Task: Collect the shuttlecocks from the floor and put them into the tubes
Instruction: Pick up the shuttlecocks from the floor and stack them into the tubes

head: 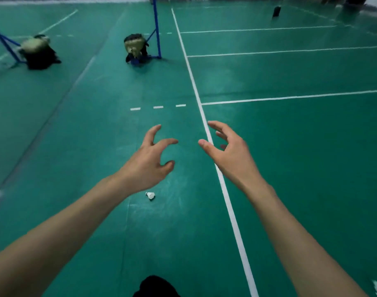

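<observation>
shuttlecock lying on its side on the green floor, white and small — its long axis hard to judge at this size. it sits just below the left hand, nearer that hand than the right hand. both hands hover empty, fingers spread and loosely curved. no tubes clearly visible — no readable writing anywhere.

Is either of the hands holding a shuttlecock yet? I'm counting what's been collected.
No: the left hand and right hand are both empty with spread fingers, and the shuttlecock lies on the green floor.
</observation>
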`<control>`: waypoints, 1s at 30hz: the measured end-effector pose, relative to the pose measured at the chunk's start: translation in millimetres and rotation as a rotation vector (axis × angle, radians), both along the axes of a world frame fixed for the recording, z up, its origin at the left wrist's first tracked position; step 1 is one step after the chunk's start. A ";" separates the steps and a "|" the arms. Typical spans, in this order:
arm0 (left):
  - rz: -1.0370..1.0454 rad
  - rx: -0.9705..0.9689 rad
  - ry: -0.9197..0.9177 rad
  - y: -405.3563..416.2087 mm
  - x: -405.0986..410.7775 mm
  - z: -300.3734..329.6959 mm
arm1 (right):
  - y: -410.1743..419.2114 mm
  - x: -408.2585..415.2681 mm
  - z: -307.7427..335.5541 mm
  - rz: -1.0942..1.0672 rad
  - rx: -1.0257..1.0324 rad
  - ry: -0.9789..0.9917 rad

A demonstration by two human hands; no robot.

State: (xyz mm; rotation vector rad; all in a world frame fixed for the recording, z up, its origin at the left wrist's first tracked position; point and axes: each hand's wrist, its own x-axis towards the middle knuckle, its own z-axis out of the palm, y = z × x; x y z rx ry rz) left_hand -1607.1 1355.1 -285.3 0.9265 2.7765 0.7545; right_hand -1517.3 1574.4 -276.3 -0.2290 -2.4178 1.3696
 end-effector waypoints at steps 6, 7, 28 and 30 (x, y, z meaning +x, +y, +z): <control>-0.019 -0.140 -0.179 5.1 -149.0 -38.2 | 23.8 -134.1 -34.1 0.203 0.359 -0.155; -0.034 -0.170 -0.195 8.4 -169.4 -51.9 | 28.0 -151.3 -45.2 0.219 0.380 -0.182; 0.134 -0.892 -0.552 -0.6 -328.0 -797.0 | 68.0 -304.9 -752.3 0.770 0.787 -0.311; 0.143 -0.985 -0.554 -10.4 -343.0 -864.3 | 67.6 -296.8 -842.3 0.934 0.875 -0.358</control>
